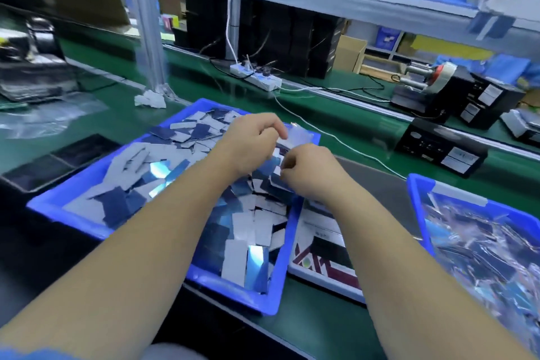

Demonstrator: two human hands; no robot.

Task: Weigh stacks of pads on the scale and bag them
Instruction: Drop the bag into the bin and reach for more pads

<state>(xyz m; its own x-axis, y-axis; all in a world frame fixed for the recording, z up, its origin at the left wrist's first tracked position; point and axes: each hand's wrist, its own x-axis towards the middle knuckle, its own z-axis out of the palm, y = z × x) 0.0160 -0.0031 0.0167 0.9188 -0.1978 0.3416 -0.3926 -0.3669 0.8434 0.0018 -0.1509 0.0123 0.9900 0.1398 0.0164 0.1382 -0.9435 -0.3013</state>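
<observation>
Head view: both hands work above the far right corner of the blue tray [87,215] heaped with loose pads [251,231], too many to count. The left hand [248,143] pinches a small clear bag [298,135] by its edge; the right hand [309,172], just below it, is curled, and its grip seems to pinch a few pads. The bagging step appears underway; next, the pads must slide into the bag mouth. A second blue tray [420,199] of bagged pads lies right of the hands: two trays in all.

Bright, even light; motion blur and wide-angle bending toward the edges.
</observation>
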